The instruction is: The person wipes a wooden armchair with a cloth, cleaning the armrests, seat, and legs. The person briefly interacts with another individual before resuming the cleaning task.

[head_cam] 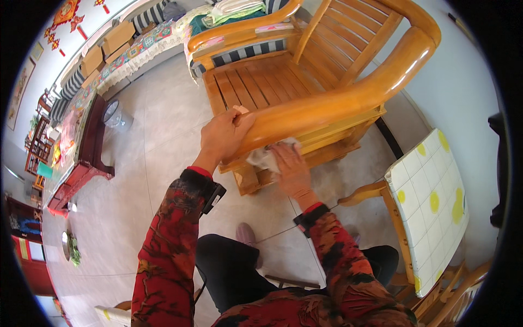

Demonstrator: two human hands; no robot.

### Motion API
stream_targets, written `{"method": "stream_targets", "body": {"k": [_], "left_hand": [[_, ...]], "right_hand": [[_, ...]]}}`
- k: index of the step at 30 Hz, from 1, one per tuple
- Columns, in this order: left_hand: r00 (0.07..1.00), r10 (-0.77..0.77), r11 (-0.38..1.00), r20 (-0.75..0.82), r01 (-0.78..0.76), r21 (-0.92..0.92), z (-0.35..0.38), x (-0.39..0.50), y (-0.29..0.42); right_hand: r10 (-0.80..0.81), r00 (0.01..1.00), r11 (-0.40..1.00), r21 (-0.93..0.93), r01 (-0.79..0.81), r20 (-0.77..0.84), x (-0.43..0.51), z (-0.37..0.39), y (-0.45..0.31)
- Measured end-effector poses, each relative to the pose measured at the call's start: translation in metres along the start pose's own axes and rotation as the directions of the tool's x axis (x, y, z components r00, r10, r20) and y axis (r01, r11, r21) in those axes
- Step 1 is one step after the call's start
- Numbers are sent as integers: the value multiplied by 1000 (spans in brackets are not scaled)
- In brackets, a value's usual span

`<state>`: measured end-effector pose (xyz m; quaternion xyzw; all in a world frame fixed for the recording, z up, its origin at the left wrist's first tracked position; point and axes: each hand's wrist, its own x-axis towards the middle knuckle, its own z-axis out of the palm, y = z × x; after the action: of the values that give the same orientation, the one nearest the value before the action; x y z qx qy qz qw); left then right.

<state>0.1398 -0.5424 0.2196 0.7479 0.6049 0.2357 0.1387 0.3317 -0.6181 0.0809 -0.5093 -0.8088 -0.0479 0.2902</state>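
Observation:
Before me stands a varnished wooden armchair with a slatted seat and backrest. My left hand grips the front end of its near armrest, thumb on top and the other fingers partly hidden. Just below that armrest, my right hand presses a crumpled whitish cloth against the chair's side. The cloth's far part lies against the wood, and the hand is slightly blurred.
A small table with a lemon-patterned cover stands at my right by the wall. To the left are a dark red wooden table, a waste bin and a basin with greens. A long sofa carries cardboard boxes.

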Motion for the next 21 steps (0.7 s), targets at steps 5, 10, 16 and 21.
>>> {"method": "stream_targets", "body": {"k": [5, 10, 16, 21], "left_hand": [[1000, -4, 1000, -1, 4, 18, -2, 0, 3], [1000, 0, 1000, -3, 0, 21, -2, -1, 4], [1000, 6, 1000, 0, -6, -4, -2, -2, 3], [1000, -28, 1000, 15, 28, -3, -3, 0, 6]], "right_hand": [[-3, 992, 999, 44, 8, -127, 3, 8, -18], [16, 1000, 999, -44, -16, 4, 25, 9, -37], [182, 974, 952, -273, -140, 136, 42, 12, -49], [185, 983, 978, -95, -186, -19, 30, 25, -56]]}}
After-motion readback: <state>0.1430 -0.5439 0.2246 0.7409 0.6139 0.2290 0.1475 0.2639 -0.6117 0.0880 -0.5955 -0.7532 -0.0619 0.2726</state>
